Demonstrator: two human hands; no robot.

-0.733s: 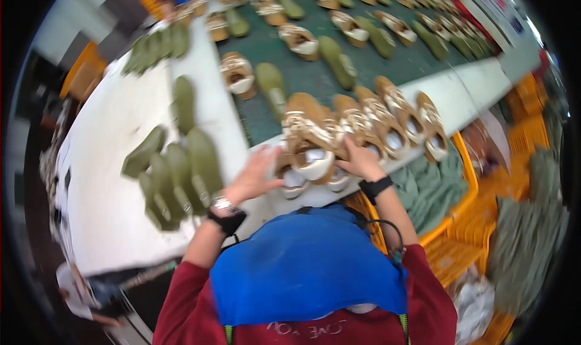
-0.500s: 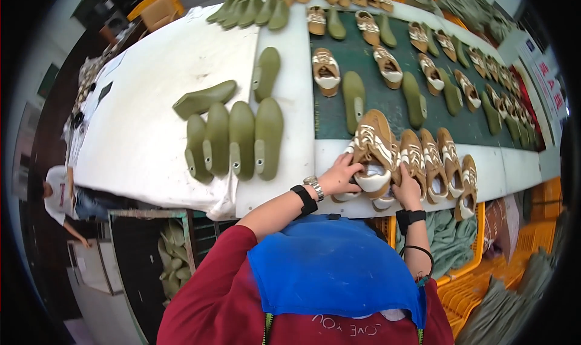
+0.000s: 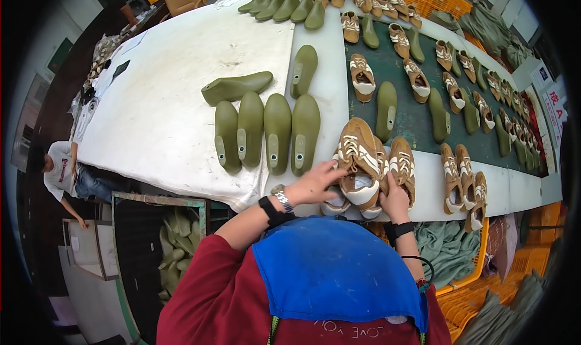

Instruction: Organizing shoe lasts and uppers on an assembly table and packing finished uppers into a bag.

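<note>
While the left hand is resting part-open, its fingers spread along the collar's left side of a tan-brown, suede-looking, white-striped sneaker, the right hand is lying half-curled near the heel's right side; how firmly either is gripping, one cannot tell. That sneaker is overlapping others at the near edge of a long white desk, its pale heel facing the wearer. It is probably weighing little, its soft upper giving under pressure and its matte surface offering fair friction, so the stiffer heel and the lower sides by the sole are likely providing a surer hold than the collar or laces. Farther right, three matching brown low-cut sneakers are standing together; to the left, smooth olive-green foot-shaped lasts are lying, looking hard and rather slippery.
</note>
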